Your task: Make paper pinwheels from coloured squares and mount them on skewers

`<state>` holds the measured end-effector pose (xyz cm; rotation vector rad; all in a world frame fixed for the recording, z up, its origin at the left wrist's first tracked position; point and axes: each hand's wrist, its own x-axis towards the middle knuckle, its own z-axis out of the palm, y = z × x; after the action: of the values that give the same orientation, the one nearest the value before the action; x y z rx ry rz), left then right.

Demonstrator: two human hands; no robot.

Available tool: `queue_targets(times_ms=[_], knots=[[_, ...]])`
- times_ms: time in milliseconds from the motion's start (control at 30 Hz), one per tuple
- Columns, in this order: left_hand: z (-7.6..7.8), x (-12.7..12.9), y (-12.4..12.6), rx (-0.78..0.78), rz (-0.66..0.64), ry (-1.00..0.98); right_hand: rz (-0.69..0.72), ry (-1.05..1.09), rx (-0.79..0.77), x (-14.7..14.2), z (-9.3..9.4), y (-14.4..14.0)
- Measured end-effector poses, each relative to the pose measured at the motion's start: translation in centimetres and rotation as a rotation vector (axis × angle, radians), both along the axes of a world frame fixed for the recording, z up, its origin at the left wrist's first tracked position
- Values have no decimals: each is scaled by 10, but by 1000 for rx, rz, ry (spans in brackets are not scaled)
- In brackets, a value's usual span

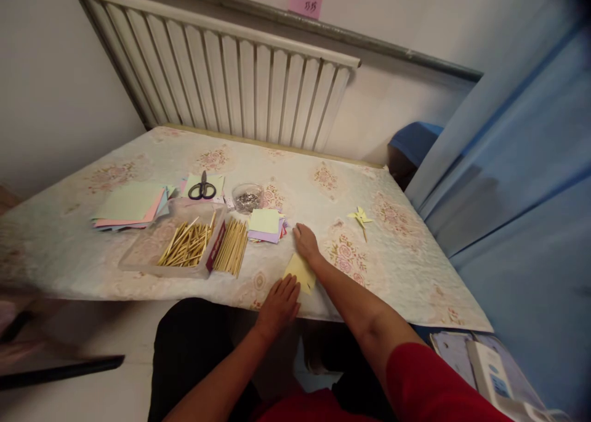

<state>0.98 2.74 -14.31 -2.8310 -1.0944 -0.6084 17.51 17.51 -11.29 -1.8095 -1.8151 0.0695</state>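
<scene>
My left hand (278,302) lies flat at the table's front edge, its stretched fingers resting on a yellow paper square (301,273) that has cuts in it. Beyond that paper is my right hand (305,242), with fingers bent and close together near the tabletop; whatever they may hold is hidden. Just left of it sits a stack of small coloured paper squares (265,221), pale green on top. A yellow paper pinwheel (359,216) on a short stick lies farther right.
Left of my hands are a row of wooden sticks (231,250), a clear plastic box (138,253) with more sticks, and a round clear tub (248,199) of small metal pieces. Scissors (202,188) lie behind, beside larger coloured sheets (127,203). A blue curtain (517,182) hangs at right.
</scene>
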Motion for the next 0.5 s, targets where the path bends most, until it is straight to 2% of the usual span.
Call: queue_targets(times_ms=[100, 200, 333, 500], knots=[[1, -1, -1, -9, 2, -3, 29, 13, 87, 8, 12, -15], [1, -1, -1, -17, -1, -4, 119, -40, 192, 10, 17, -49], [1, -1, 0, -9, -9, -2, 221, -129, 207, 10, 4, -109], [-1, -1, -1, 19, 1, 18, 419, -315, 81, 19, -12, -167]])
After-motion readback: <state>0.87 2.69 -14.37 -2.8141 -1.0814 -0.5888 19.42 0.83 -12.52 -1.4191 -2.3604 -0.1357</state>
